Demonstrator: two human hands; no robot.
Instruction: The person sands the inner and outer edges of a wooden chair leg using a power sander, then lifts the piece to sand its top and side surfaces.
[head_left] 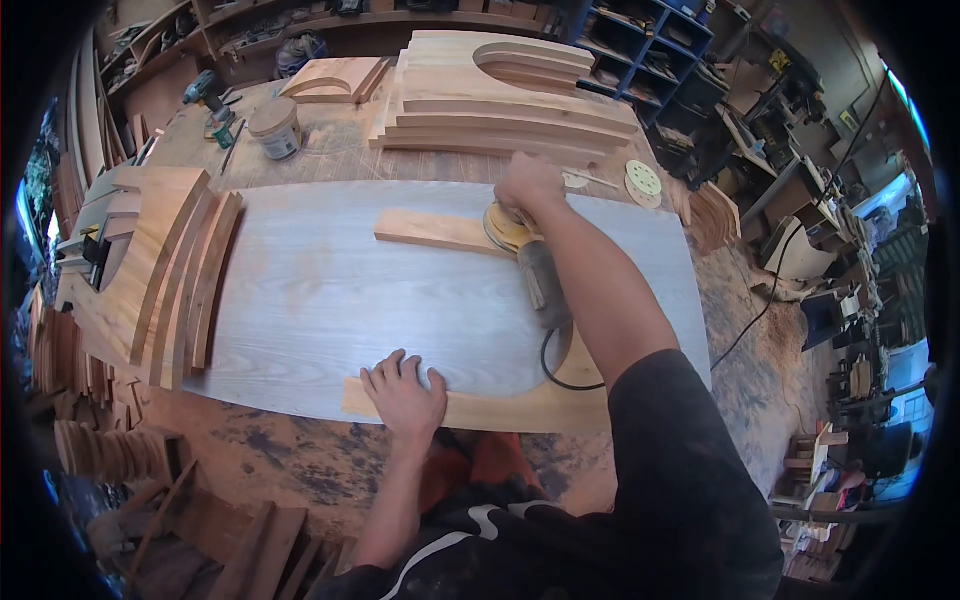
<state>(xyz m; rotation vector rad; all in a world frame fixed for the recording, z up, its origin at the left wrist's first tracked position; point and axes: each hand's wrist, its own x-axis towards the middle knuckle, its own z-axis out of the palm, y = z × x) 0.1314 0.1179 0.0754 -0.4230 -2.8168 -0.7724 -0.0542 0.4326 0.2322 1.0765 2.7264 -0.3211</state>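
Note:
My right hand is wrapped round the top of a yellow and grey random orbit sander. Its round pad sits on the far arm of a U-shaped wooden piece, and a dust canister points back towards me. My right forearm and sleeve hide much of the piece's curved end. On the near arm of that same piece lies my left hand, palm down, fingers spread. The piece rests on a pale grey board. A black cord loops below the sander.
Stacked curved wooden pieces stand at the left and at the back. Behind the board are a tub, a cordless drill and sanding discs. Offcuts lie lower left; blue shelving stands beyond.

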